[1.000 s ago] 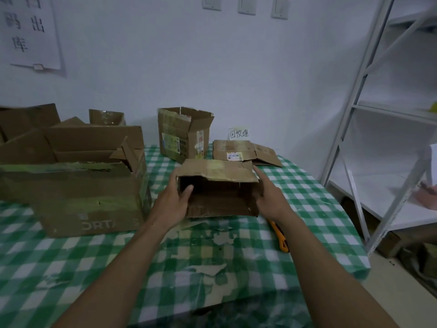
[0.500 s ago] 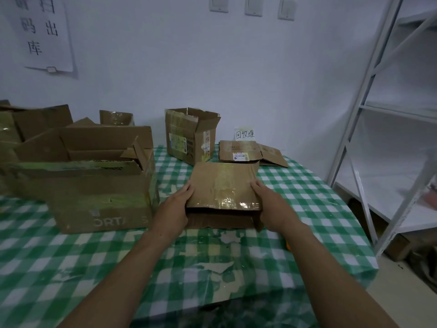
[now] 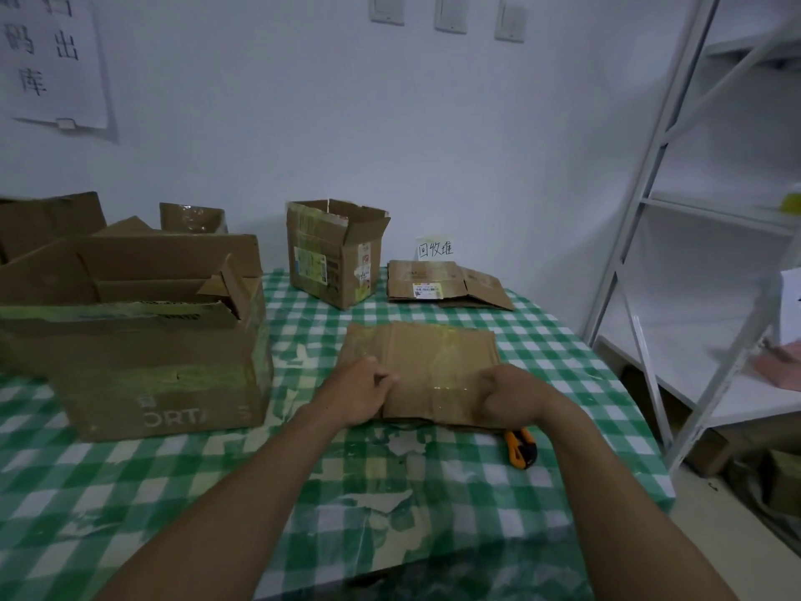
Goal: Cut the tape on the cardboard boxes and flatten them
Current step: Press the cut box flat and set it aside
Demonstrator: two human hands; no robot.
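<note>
Mid-frame, the left hand (image 3: pixel 359 392) and right hand (image 3: pixel 509 396) push the box (image 3: pixel 437 353) down on the worktop (image 3: pixel 390 492) to squash it (gripping or not, I cannot tell).

A stockroom: bare white metal shelving (image 3: pixel 693 331) stands right of the right hand (image 3: pixel 511 394), and a handwritten recycling-pile label (image 3: pixel 434 248) sits beyond it.

Partly hidden under flattened brown cardboard box (image 3: pixel 437 362): orange-and-black utility knife (image 3: pixel 522 446). Cut off at left edge: white paper wall sign (image 3: pixel 47 58). Blurred beyond identification: pink item (image 3: pixel 780 366), far right.
</note>
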